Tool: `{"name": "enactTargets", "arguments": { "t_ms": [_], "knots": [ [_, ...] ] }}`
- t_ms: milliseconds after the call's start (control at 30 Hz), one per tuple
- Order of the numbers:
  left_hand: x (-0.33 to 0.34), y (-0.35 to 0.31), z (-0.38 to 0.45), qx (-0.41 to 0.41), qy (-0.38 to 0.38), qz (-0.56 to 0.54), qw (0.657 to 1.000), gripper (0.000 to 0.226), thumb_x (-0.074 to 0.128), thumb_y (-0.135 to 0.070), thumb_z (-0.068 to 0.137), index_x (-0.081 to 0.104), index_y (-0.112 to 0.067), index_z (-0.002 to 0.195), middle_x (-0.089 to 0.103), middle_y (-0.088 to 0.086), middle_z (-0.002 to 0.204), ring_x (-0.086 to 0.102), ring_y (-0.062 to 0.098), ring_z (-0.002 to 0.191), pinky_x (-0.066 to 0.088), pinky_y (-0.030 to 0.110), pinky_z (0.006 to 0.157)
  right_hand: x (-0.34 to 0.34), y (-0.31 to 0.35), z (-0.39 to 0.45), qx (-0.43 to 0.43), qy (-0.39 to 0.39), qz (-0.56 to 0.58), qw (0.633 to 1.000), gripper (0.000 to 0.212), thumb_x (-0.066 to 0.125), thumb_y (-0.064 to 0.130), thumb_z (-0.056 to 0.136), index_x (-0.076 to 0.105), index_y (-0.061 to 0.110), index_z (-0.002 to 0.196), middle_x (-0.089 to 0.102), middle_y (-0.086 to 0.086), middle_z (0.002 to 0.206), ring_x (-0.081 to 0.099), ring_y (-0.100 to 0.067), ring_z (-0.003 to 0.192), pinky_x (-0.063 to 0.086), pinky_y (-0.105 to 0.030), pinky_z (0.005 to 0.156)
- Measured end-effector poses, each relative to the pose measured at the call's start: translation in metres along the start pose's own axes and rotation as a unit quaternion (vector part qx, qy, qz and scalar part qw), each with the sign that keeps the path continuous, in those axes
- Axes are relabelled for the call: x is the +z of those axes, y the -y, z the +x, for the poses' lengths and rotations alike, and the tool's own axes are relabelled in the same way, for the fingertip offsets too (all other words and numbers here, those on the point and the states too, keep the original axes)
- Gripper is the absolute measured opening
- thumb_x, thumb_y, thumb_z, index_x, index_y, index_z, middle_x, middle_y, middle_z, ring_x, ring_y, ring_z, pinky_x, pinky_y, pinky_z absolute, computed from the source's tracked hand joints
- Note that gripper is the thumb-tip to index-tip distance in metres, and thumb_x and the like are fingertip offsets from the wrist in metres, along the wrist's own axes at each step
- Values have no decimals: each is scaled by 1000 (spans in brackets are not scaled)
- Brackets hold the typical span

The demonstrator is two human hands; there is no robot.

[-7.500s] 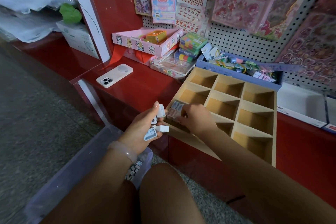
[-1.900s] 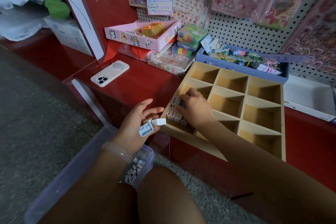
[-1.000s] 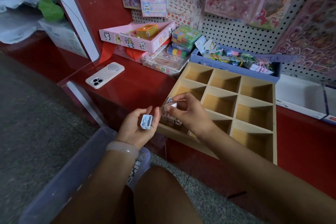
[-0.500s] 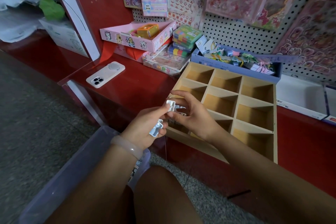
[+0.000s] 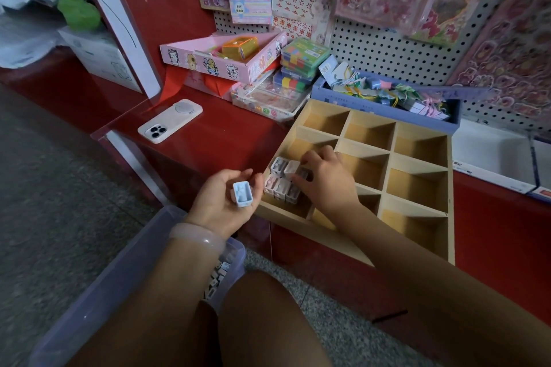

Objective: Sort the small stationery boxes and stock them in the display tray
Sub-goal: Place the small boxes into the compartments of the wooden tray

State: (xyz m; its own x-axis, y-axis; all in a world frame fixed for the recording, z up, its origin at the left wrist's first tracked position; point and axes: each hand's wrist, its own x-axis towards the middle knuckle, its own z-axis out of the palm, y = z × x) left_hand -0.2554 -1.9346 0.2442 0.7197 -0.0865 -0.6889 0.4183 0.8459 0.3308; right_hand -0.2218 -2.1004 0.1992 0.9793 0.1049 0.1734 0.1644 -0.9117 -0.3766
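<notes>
A wooden display tray [image 5: 420, 171] with a grid of compartments lies tilted on the red shelf. Several small stationery boxes [image 5: 278, 185] stand packed in its near-left compartment. My right hand [image 5: 326, 179] reaches into that compartment, fingers pinching a small white box [image 5: 291, 167] among the packed ones. My left hand [image 5: 222, 202] hovers just left of the tray, palm up, holding one light-blue small box [image 5: 243, 194]. More small boxes [image 5: 216, 277] lie in a clear plastic bin below my left wrist.
The clear plastic bin [image 5: 119, 286] sits on the floor by my knee. A white phone [image 5: 170, 121] lies on the red shelf. A pink carton [image 5: 223, 56], stacked cases [image 5: 301, 65] and a blue tray of trinkets [image 5: 387, 95] stand behind the wooden tray, under a pegboard.
My right hand took a white box from my left hand and carried it down into the near-left compartment. My left hand drew back, now holding only the light-blue box.
</notes>
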Motion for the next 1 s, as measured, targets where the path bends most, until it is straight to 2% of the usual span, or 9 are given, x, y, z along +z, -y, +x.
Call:
{"name": "enactTargets", "arguments": {
  "t_ms": [100,200,467,533,633,700,800,933,1000],
  "knots": [
    [-1,-2,-1,-15,8,-17,1000,18,47,-11,95,56,4,88,56,25,101,58,33,87,58,37,51,1,7,2,-12,5,-74,997,46,53,48,89,51,18,124,46,-9,119,44,-29,111,38,-38,90],
    [-2,-3,-4,-21,14,-20,999,18,47,-12,95,56,3,91,56,27,101,58,36,87,58,37,55,1,10,1,-16,10,-120,993,47,48,48,91,48,18,127,44,-9,122,42,-29,114,35,-38,91],
    [-7,-3,-5,-27,20,-16,999,18,47,-13,96,55,3,92,54,27,109,57,35,95,50,46,71,0,7,3,-23,27,-113,993,48,49,48,91,46,17,128,46,-8,123,42,-28,115,35,-38,93],
    [-6,-2,-6,-17,22,-13,1000,19,45,-13,97,55,3,93,53,26,110,57,35,95,49,48,74,-1,7,1,-39,-7,-69,997,44,52,45,91,53,15,123,50,-9,118,46,-29,111,37,-38,90],
    [-4,1,-8,-2,28,-18,999,21,42,-12,98,54,5,94,53,25,102,55,33,97,49,46,79,-10,22,-6,-102,-41,153,982,39,55,46,87,64,12,105,58,-6,99,55,-23,96,43,-32,82],
    [-3,3,-7,-1,43,-3,999,24,38,-13,98,53,3,90,56,20,92,57,26,88,54,30,67,-17,34,-13,-193,-7,223,956,43,54,51,83,67,15,103,61,-2,96,56,-17,91,42,-26,82],
    [-3,5,-7,-6,48,61,997,29,34,-14,98,57,-1,86,60,10,73,58,17,67,49,18,48,-11,40,-19,-296,12,157,942,40,65,40,77,68,14,108,62,-3,100,56,-20,89,43,-30,84],
    [2,9,-10,-11,82,67,994,27,32,-10,97,53,-2,80,57,8,56,57,13,43,42,17,38,-12,38,-18,-274,16,188,943,25,65,29,79,70,15,99,64,-2,98,58,-22,89,45,-35,83],
    [3,12,-9,-14,95,69,993,24,35,-6,95,56,1,85,62,13,66,62,16,56,51,19,44,-18,35,-18,-261,25,208,942,22,62,29,84,69,14,98,65,0,96,59,-20,89,43,-32,83]
  ]
}}
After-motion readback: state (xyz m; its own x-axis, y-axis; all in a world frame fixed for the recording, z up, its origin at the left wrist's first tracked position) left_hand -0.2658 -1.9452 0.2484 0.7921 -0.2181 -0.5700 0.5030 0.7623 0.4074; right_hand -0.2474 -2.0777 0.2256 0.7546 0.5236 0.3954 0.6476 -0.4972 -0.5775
